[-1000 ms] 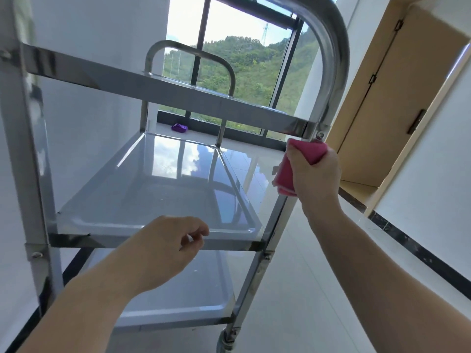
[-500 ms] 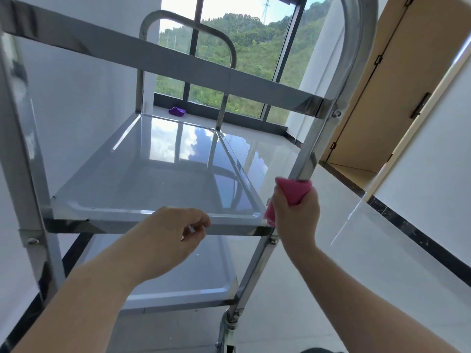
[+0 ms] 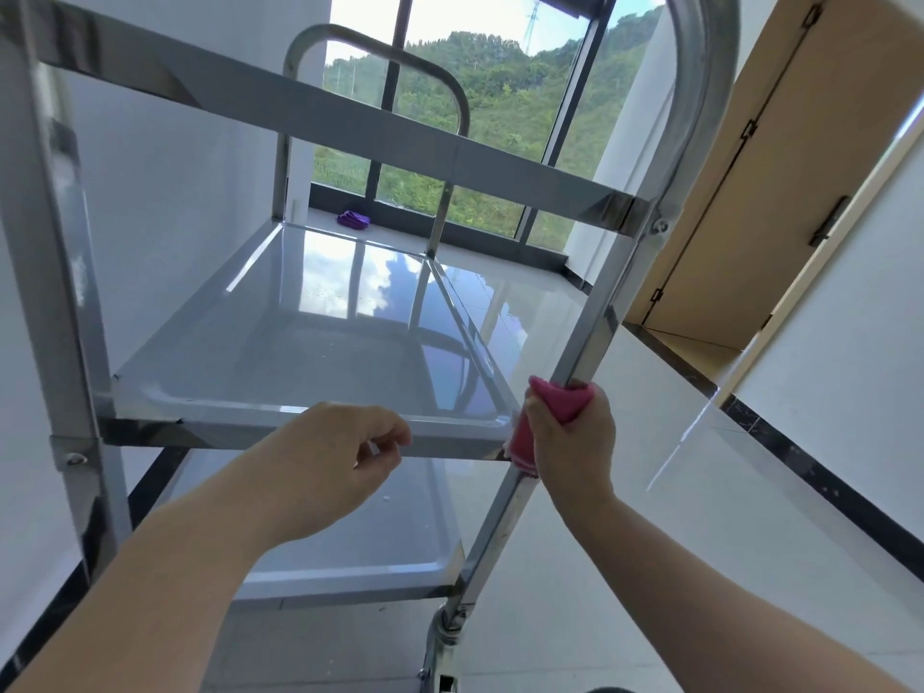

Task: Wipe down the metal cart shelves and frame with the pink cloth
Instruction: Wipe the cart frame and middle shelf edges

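A shiny metal cart fills the view, with a middle shelf (image 3: 310,342), a lower shelf (image 3: 380,537) and a top rail (image 3: 350,122). My right hand (image 3: 570,442) grips the pink cloth (image 3: 555,407), which is wrapped round the cart's near right post (image 3: 595,332) at the height of the middle shelf's corner. My left hand (image 3: 325,462) hovers with loosely curled fingers in front of the middle shelf's front edge, holding nothing.
A purple cloth (image 3: 353,220) lies on the floor by the window beyond the cart. A white wall stands close on the left. Wooden cabinet doors (image 3: 780,157) and a white wall with a dark baseboard run along the right. A caster (image 3: 445,627) sits under the right post.
My right hand has slid the pink cloth down the right post, from just under the top rail to the middle shelf's corner. My left hand has stayed in place.
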